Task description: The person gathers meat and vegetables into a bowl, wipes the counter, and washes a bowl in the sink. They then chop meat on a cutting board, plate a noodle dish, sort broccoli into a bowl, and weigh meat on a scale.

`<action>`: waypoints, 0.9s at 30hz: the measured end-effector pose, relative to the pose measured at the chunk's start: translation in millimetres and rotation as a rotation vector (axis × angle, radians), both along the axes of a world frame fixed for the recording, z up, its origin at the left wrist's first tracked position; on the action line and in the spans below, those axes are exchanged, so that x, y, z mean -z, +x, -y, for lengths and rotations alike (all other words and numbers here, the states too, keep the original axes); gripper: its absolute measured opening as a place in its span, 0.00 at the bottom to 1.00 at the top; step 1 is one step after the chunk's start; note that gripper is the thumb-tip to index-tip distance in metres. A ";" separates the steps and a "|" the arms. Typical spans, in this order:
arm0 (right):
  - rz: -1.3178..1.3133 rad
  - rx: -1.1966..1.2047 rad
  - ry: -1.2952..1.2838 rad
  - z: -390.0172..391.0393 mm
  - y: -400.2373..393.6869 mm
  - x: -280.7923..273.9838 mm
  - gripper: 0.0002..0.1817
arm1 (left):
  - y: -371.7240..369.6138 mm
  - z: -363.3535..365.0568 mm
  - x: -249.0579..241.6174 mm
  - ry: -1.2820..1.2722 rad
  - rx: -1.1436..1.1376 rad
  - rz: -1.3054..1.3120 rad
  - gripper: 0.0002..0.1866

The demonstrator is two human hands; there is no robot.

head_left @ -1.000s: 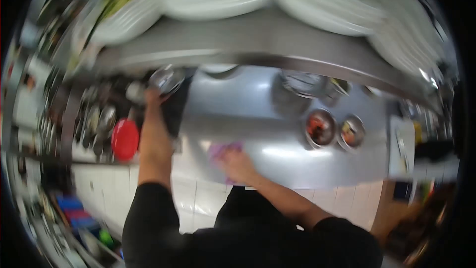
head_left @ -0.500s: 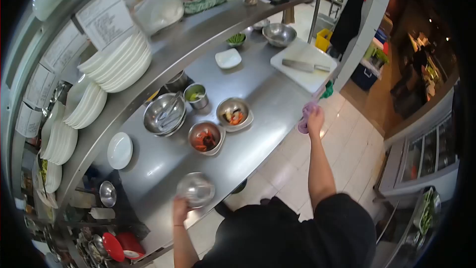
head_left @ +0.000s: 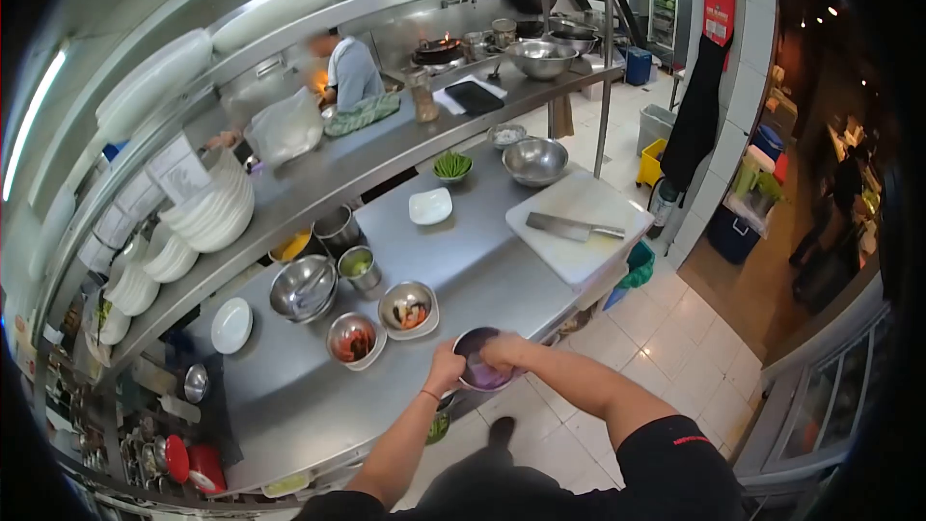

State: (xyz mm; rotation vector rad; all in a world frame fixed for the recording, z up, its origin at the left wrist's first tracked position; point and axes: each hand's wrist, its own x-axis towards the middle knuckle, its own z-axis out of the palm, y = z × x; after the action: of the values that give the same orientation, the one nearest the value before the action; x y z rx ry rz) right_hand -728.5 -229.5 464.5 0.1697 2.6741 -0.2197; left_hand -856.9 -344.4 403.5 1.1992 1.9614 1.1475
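My left hand (head_left: 445, 369) grips the rim of a small metal bowl (head_left: 468, 342) in front of my body, just off the counter's front edge. Inside that bowl is my right hand (head_left: 503, 352), pressing a purple cloth (head_left: 485, 375) against the inner wall; its fingertips are partly hidden. On the counter close by stand a metal bowl of orange-red pieces (head_left: 353, 339) and another of mixed orange, white and dark pieces (head_left: 409, 310), each on a white dish.
A cleaver (head_left: 576, 226) lies on a white cutting board (head_left: 552, 249) at the counter's right end. Behind are a square white dish (head_left: 430, 206), a bowl of green vegetables (head_left: 451, 166) and a large metal bowl (head_left: 536, 162). A person (head_left: 356, 75) works beyond the shelf.
My left hand has brought the bowl rightward from the counter's left part. The right hand has drawn in with the purple cloth and entered the bowl. My view has tilted up.
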 end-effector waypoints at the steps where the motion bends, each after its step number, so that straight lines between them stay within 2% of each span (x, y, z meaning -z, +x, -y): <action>1: -0.205 0.087 0.176 -7.7 -0.4 -1.5 0.14 | -4.2 -21.8 0.4 -0.168 -0.129 -0.100 0.20; 2: -0.178 0.213 0.333 -27.7 -8.6 -6.8 0.12 | -4.9 -32.3 4.2 -0.175 -0.126 -0.102 0.20; 3: -0.183 0.064 0.544 -52.3 -10.7 -33.9 0.12 | 12.0 -38.6 -51.1 -0.100 -0.219 0.101 0.19; 4: -0.390 0.110 0.635 -82.7 -16.7 -49.4 0.13 | 20.7 -43.0 -79.9 -0.037 -0.312 0.298 0.18; 5: -0.759 0.157 0.611 -120.4 -26.5 -40.0 0.12 | -3.6 -60.7 -29.8 0.012 -0.276 0.413 0.22; 6: -0.855 0.169 0.581 -133.2 -19.0 -70.7 0.13 | -7.6 -70.1 1.5 0.072 -0.215 0.618 0.19; 7: -1.075 0.150 0.471 -148.1 -3.4 -82.9 0.15 | -11.2 -81.3 32.4 0.119 -0.163 0.834 0.15; 8: -1.012 0.252 0.236 -160.8 5.1 -81.9 0.19 | -14.5 -92.3 64.6 0.144 -0.121 1.041 0.13; 9: -1.094 0.391 0.101 -165.7 18.1 -71.9 0.18 | 15.2 -108.9 62.1 0.116 -0.209 1.043 0.13; 10: -1.053 0.476 0.078 -162.9 47.3 -58.0 0.18 | 46.2 -124.5 57.6 0.089 -0.297 1.046 0.14; 11: -1.066 0.540 -0.013 -158.7 71.2 -51.7 0.17 | 80.4 -140.3 32.8 0.094 -0.403 1.111 0.15; 12: -1.092 0.598 -0.114 -150.6 90.9 -43.3 0.16 | 105.1 -144.7 32.7 0.039 -0.395 1.107 0.15; 14: -1.279 0.594 -0.529 -131.2 147.8 6.5 0.14 | 138.9 -143.3 31.8 -0.027 -0.215 1.144 0.20; 16: -1.127 0.852 -0.750 -114.4 223.9 46.0 0.14 | 188.9 -148.7 19.1 -0.133 -0.215 1.072 0.19; 17: -1.115 1.035 -0.752 -101.7 254.4 99.3 0.14 | 209.2 -149.3 15.8 -0.317 -0.020 0.980 0.17; 18: -0.903 1.083 -0.658 -95.2 293.5 148.0 0.13 | 226.1 -153.6 19.8 -0.503 0.174 0.884 0.16; 19: -0.691 1.245 -0.658 -84.0 334.4 174.9 0.11 | 242.4 -163.4 32.2 -0.527 0.154 0.876 0.16; 20: -0.457 1.350 -0.635 -75.5 369.0 215.1 0.11 | 259.2 -174.0 47.4 -0.679 0.312 0.730 0.13; 21: -0.419 1.409 -0.684 -65.6 399.6 234.0 0.10 | 273.1 -178.8 61.8 -0.840 0.460 0.579 0.11; 22: -0.387 1.462 -0.718 -70.3 428.1 254.1 0.10 | 280.4 -191.7 95.9 -0.855 0.432 0.571 0.11; 24: -0.435 1.550 -0.807 -76.7 469.3 278.5 0.11 | 272.0 -211.8 168.3 -0.605 0.481 0.088 0.09; 26: -0.416 1.508 -0.834 -97.3 502.3 292.3 0.08 | 285.1 -269.4 191.1 -0.435 0.101 0.135 0.07; 27: -0.470 1.499 -0.793 -100.9 515.1 294.3 0.07 | 277.9 -294.2 211.0 -0.287 0.056 0.070 0.07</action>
State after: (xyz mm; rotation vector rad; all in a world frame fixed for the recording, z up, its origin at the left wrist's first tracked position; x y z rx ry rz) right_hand -213.4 -128.5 170.3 1.9348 1.9834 -1.8226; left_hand -579.0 -50.2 192.5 1.0413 1.9482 0.8346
